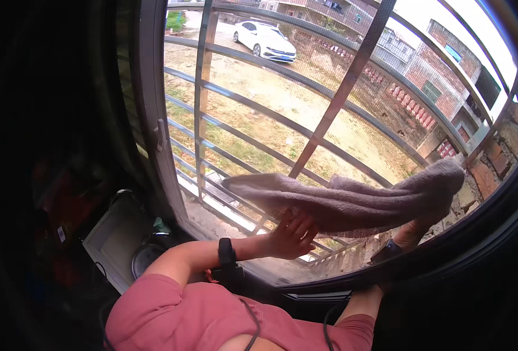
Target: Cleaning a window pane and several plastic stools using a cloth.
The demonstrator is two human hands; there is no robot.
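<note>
A greyish-mauve towel (342, 202) stretches sideways in loose folds in front of the window mesh. Its right end is bunched over my right hand (411, 232), which grips it from below; the cloth hides most of those fingers. A dark frame edge crosses in front of my right forearm, just below a watch. My left hand (295, 236) is at the towel's lower edge with its fingers spread, the fingertips against or very near the cloth. A black band circles my left wrist. The towel's left end reaches past my left hand and tapers to a point.
Metal window bars (267, 109) stand beyond the mesh. At left is the window frame (151, 87) with a handle (160, 135). A pale open box or drawer (110, 241) and a round metallic object (147, 254) sit by my left elbow. Outside, a white car (265, 41) is parked.
</note>
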